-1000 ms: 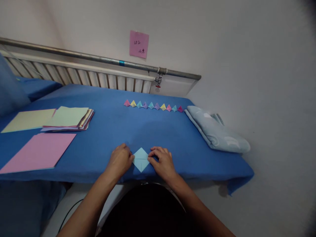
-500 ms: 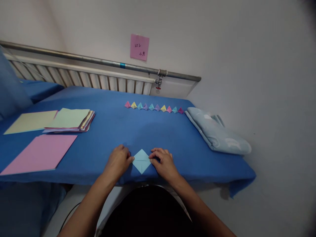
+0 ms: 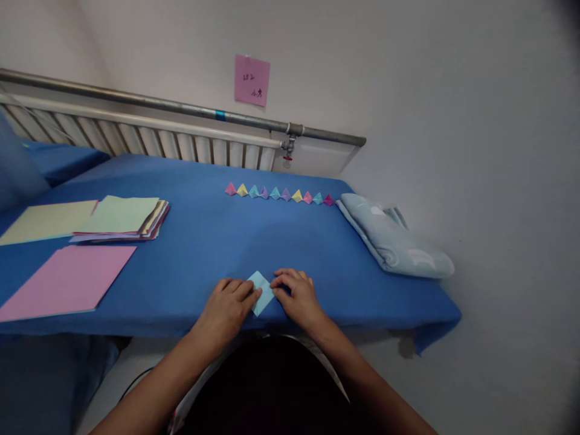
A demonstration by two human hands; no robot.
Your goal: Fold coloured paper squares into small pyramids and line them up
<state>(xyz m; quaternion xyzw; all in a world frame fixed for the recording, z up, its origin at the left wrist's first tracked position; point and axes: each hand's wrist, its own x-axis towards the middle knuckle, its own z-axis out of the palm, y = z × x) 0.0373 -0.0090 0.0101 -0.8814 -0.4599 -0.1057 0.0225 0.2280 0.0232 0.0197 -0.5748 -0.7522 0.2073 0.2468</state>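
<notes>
A small light-blue sheet of origami paper (image 3: 263, 295), folded into a diamond, lies near the front edge of the blue-covered table. My left hand (image 3: 228, 308) covers its left side, with the thumb pressed on top near the middle and the fingers closed at the left edge. At the right corner, the thumb and index finger of my right hand (image 3: 298, 298) pinch the paper. Beyond the hands, a row of several small folded paper pieces (image 3: 275, 193) in pink, yellow, blue and purple crosses the table.
To the left are a stack of coloured paper (image 3: 120, 216), a yellow sheet (image 3: 48, 220) and a pink sheet (image 3: 67, 281). A folded pale-blue blanket (image 3: 394, 238) rests at the right by the wall. Behind the table runs a radiator (image 3: 172, 142) with a pipe and valve.
My left hand has moved right from the paper's left corner onto its face, covering the left part. My right hand stays at the right corner. The view has shifted slightly.
</notes>
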